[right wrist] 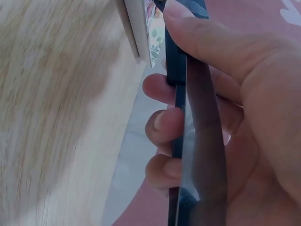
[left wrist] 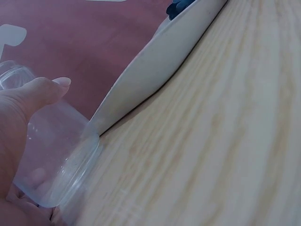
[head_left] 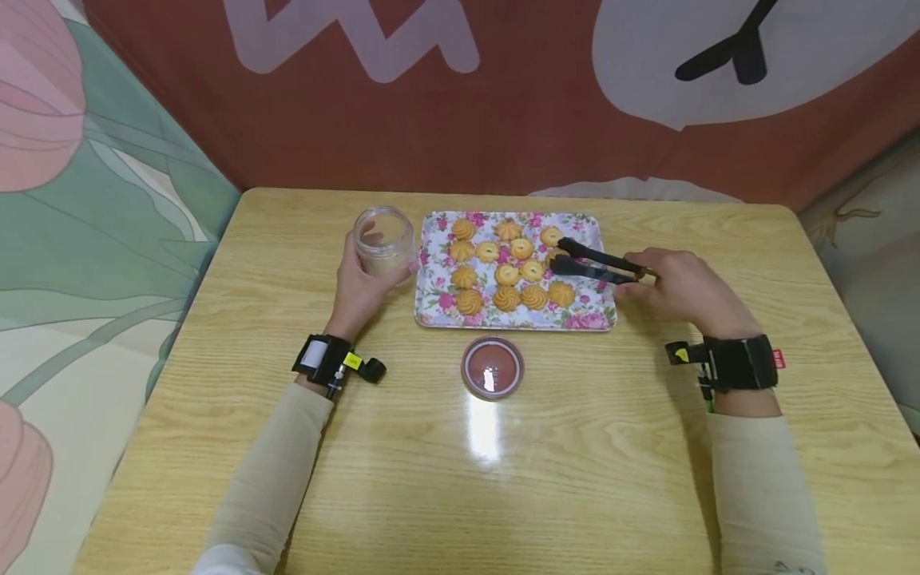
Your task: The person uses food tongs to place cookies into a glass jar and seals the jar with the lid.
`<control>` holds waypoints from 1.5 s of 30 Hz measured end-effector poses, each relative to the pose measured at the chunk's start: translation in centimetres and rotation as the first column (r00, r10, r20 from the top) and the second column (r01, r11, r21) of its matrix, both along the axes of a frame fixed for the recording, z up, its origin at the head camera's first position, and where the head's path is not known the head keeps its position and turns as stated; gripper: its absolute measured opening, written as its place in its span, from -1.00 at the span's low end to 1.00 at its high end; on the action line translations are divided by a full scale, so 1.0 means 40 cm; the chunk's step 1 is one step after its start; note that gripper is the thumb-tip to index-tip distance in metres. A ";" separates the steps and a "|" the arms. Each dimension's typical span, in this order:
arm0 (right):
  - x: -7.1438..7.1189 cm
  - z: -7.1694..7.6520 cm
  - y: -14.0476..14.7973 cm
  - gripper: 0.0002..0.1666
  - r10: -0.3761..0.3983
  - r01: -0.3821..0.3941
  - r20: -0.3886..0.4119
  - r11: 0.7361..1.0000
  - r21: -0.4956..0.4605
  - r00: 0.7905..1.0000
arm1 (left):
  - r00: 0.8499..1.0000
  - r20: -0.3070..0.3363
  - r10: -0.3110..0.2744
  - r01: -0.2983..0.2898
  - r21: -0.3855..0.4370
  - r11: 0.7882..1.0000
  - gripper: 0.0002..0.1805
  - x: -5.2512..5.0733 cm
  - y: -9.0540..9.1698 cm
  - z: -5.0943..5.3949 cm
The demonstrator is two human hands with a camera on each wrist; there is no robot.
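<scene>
Left hand (head_left: 359, 291), left of centre in the head view: grip curled round a clear jar (head_left: 388, 259), thumb along its near side, round mouth facing up. In the left wrist view, jar at lower left, base close to the counter (head_left: 589, 479); contact cannot be told.

Right hand (head_left: 679, 283), right of centre: grip closed on black tongs (head_left: 585, 271), handles between thumb and curled fingers. Tongs reach leftward over the right part of a flowered tray (head_left: 430, 313); tips slightly apart, one cookie partly showing between them. Whether they pinch it, cannot tell.

Tray at centre of frame, just right of the jar. Swirled golden cookies (head_left: 534, 298) lie on it in loose rows, spread over most of its surface.

Below the tray, near centre: a round reddish disc (head_left: 496, 363) with pale ring, flat on the wood-grain counter, white glare beneath it. Dark straps (head_left: 740, 363) on both wrists; beige sleeves (head_left: 762, 479). Red wall covering (head_left: 503, 136) across the top.
</scene>
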State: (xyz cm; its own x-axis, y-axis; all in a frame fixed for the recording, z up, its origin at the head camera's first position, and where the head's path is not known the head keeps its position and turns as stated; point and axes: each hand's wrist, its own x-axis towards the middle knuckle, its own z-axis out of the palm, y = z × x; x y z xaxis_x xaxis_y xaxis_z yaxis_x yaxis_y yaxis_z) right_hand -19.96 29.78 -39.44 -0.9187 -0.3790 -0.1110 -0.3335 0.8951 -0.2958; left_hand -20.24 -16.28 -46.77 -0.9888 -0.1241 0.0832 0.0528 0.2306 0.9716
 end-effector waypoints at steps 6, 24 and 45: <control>0.006 -0.003 0.005 -0.41 0.012 -0.012 -0.035 1.000 -0.016 0.999 | 1.000 0.025 0.006 -0.006 0.000 1.000 0.03 0.005 0.008 0.016; 0.019 0.021 -0.015 -0.37 0.038 -0.044 -0.133 0.998 -0.043 0.990 | 1.000 0.009 0.014 -0.013 -0.025 1.000 0.04 0.001 -0.010 -0.011; -0.018 0.109 -0.144 -0.34 0.110 -0.131 -0.217 0.988 -0.084 0.970 | 1.000 -0.009 0.005 -0.005 -0.008 1.000 0.09 -0.006 -0.009 -0.025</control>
